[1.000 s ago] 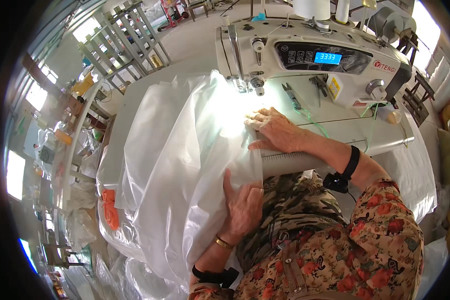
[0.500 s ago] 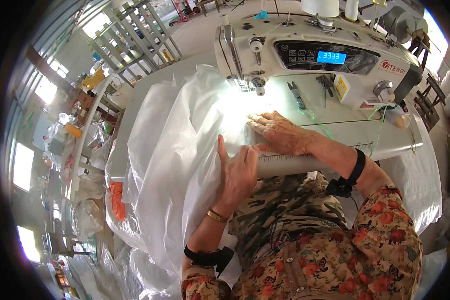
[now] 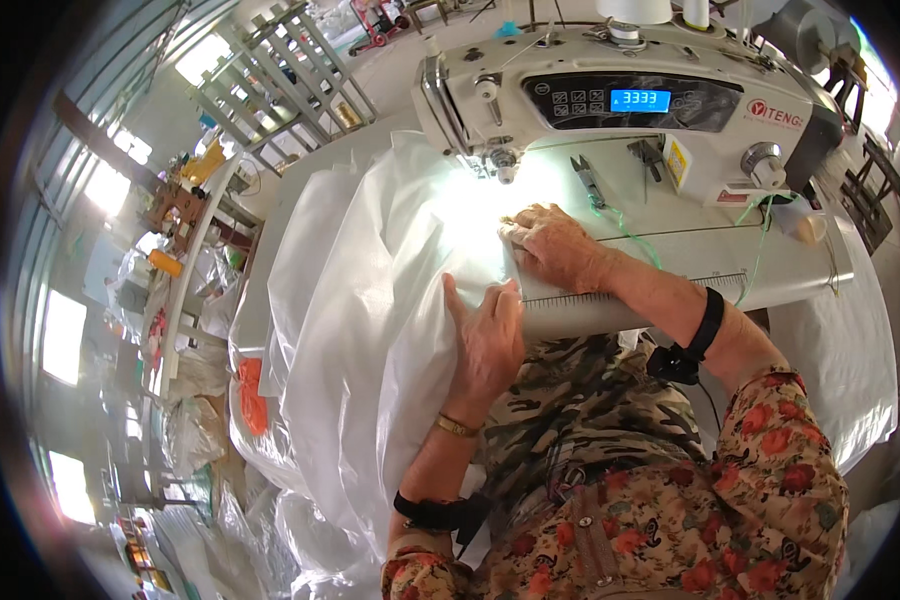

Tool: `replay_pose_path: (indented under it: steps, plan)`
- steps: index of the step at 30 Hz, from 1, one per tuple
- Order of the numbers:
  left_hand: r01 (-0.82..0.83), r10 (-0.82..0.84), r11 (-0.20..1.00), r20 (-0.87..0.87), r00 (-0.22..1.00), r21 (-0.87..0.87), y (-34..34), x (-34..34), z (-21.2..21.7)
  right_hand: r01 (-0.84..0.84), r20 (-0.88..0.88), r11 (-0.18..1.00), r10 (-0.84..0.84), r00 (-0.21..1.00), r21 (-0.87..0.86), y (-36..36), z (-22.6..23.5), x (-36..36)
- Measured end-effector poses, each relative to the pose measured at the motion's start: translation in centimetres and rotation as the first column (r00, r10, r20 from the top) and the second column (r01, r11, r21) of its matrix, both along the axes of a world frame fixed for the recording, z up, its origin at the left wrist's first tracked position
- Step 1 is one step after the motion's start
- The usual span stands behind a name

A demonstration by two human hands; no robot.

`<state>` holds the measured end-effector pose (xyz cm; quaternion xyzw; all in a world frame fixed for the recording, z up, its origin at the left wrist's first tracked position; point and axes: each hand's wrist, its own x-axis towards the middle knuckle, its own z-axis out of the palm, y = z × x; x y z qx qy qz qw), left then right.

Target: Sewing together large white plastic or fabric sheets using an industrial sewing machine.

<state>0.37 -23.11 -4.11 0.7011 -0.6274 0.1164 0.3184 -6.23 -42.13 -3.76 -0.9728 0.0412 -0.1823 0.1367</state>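
Note:
A large white plastic sheet (image 3: 335, 300) drapes in folds over the left part of the sewing table and down its front. My left hand (image 3: 488, 345) grips the sheet's right edge at the table's front, fingers curled and thumb pointing up along the plastic. Just beyond it, my right hand (image 3: 560, 252) has its bent fingers pressed together on the same edge, close to the needle area. Above both hands stands a white sewing machine (image 3: 570, 60) with a lit display. Its lamp glare washes out the needle and the sheet under it.
Thread snips (image 3: 587, 182) lie right of the needle, with green thread (image 3: 638, 240) trailing from them. A ruler strip (image 3: 660, 284) runs along the table's front edge. An orange-red bag (image 3: 252, 398) hangs at the left. A grey metal rack (image 3: 280, 85) stands at the far left.
My right hand's fingers have drawn in from lying flatter to more bent. My left hand keeps its hold on the sheet's edge. The whole view has shifted slightly.

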Motion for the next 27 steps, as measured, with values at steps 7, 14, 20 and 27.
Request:
replay_pose_path:
  steps: [7, 14, 20, 27]
  plan:
    - [0.026, -0.027, 0.999, 0.068, 0.997, 0.025, -1.1, 0.9, 0.1, 0.066, -0.077, 0.998, -0.067, 0.995, -0.014, -0.1, 0.0, 0.3]
    - [-0.057, 0.037, 0.983, 0.112, 0.993, 0.175, -3.5, 3.0, 0.6, 0.176, -0.205, 0.984, -0.174, 0.963, -0.009, -0.4, 0.1, 1.1]
    - [-0.141, 0.091, 0.954, 0.193, 0.977, 0.264, -5.3, 4.3, 1.4, 0.158, -0.129, 0.987, -0.161, 0.979, -0.030, -1.1, -1.4, 1.4]
    - [-0.139, 0.051, 0.956, 0.322, 0.945, 0.258, -4.9, 3.6, 1.6, 0.076, 0.003, 0.997, -0.076, 0.997, -0.005, -0.8, -1.2, 0.7]
